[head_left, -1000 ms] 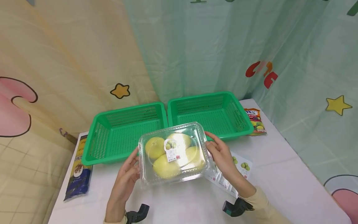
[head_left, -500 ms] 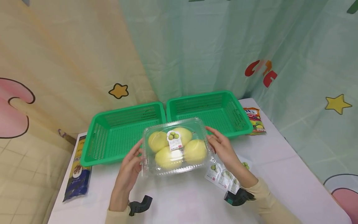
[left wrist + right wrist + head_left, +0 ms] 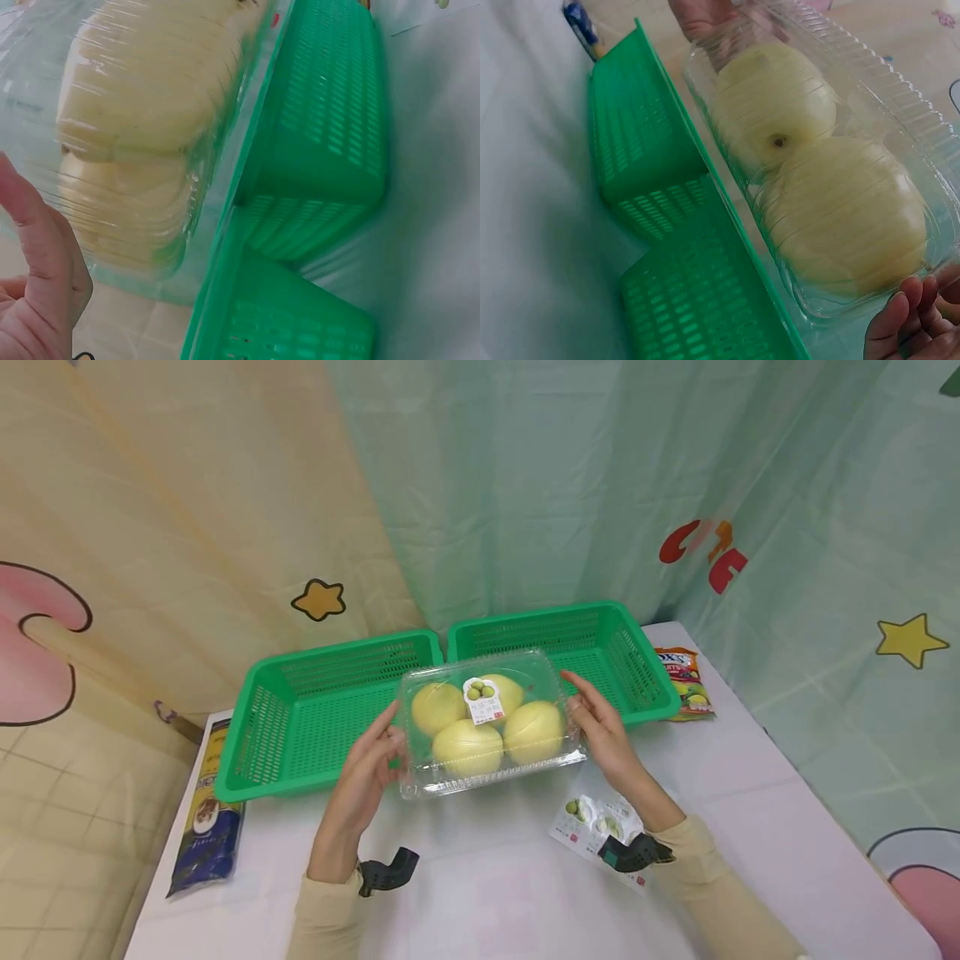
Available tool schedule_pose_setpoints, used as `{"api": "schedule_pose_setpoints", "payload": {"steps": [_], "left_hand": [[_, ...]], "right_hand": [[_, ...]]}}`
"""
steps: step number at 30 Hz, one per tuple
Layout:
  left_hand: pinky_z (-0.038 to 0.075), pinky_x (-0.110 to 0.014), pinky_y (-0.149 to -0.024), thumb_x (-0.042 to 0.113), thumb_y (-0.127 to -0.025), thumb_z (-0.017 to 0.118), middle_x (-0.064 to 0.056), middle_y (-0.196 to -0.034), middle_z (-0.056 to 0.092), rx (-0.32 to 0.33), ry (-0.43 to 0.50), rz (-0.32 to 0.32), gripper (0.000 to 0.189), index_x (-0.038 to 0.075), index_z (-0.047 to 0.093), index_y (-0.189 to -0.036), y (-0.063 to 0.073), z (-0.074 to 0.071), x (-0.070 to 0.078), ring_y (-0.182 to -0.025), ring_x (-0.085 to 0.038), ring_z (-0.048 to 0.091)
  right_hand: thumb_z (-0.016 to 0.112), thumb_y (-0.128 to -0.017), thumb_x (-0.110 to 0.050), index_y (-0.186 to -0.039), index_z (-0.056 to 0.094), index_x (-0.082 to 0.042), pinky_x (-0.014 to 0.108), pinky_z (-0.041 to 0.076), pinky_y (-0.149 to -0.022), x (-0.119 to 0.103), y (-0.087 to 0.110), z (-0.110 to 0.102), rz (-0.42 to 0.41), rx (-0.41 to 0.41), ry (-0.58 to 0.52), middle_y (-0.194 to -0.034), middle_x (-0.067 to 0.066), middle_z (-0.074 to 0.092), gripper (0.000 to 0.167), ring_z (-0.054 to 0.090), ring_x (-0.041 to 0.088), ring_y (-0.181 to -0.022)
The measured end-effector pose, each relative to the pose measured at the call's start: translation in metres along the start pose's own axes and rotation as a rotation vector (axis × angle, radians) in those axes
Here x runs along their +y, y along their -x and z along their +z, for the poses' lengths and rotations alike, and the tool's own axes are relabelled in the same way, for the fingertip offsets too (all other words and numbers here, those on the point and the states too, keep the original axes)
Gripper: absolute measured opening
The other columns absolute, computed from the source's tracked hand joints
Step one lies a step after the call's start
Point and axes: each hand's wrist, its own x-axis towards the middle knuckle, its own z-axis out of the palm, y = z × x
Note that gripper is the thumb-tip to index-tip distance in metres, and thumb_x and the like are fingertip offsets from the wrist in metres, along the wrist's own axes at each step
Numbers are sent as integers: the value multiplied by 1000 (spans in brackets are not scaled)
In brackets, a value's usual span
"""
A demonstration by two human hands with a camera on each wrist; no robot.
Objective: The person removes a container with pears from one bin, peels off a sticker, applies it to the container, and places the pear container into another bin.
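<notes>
A clear plastic fruit box [image 3: 427,781] with a lid hangs in the air, overlapping the near rims of two green baskets in the head view. Inside lie several pale yellow pears [image 3: 468,748], and a white label [image 3: 485,703] with green fruit printed on it sits on the lid. My left hand [image 3: 367,770] grips the box's left end, and my right hand [image 3: 606,739] holds the right end. From the right wrist, the fingertips [image 3: 891,313] show at the box's lower corner, with a pear's dark dimple [image 3: 780,141] visible through the plastic.
The left green basket [image 3: 255,727] and right green basket [image 3: 660,693] stand side by side at the back. A sheet of labels [image 3: 588,822] lies under my right forearm. Blue-yellow packet [image 3: 206,822] is at the left edge, a candy bag [image 3: 686,685] at the right.
Both hands have carried the fruit box away from me and slightly right, toward the baskets. More of the label sheet's left part now shows. Baskets and packets stay put.
</notes>
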Motion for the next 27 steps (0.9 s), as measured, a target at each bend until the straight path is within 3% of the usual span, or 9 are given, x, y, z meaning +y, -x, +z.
{"api": "schedule_pose_setpoints", "payload": {"steps": [8,12,20,27], "left_hand": [[53,-21,-64,16,-104,47,9,-90,54,-8,-32,-36,66,6,16,-161,-13,5,5,-74,-3,54],[55,-23,-66,18,-104,49,8,-91,53,0,-55,-54,67,7,16,-161,-19,8,6,-76,-4,54],[55,-24,-67,24,-103,53,5,-97,53,60,-131,-127,71,12,16,-162,-31,20,8,-82,-8,55],[57,-24,-68,25,-102,57,0,-111,49,90,-201,-135,71,17,19,-162,-45,31,8,-86,-9,55]], "right_hand": [[40,-109,-20,-152,42,-11,18,42,-62,9,-7,-8,26,12,-30,-85,-7,47,44,45,5,-71],[40,-109,-20,-150,43,-10,19,41,-60,9,-13,-12,-10,27,-11,-85,-6,48,42,44,5,-69],[41,-109,-16,-147,46,-4,21,43,-57,9,-30,-26,-64,31,19,-82,-6,51,40,46,7,-66],[42,-108,-14,-146,48,-4,21,44,-57,13,-37,-37,-63,76,87,-81,-7,51,39,48,7,-66]]}}
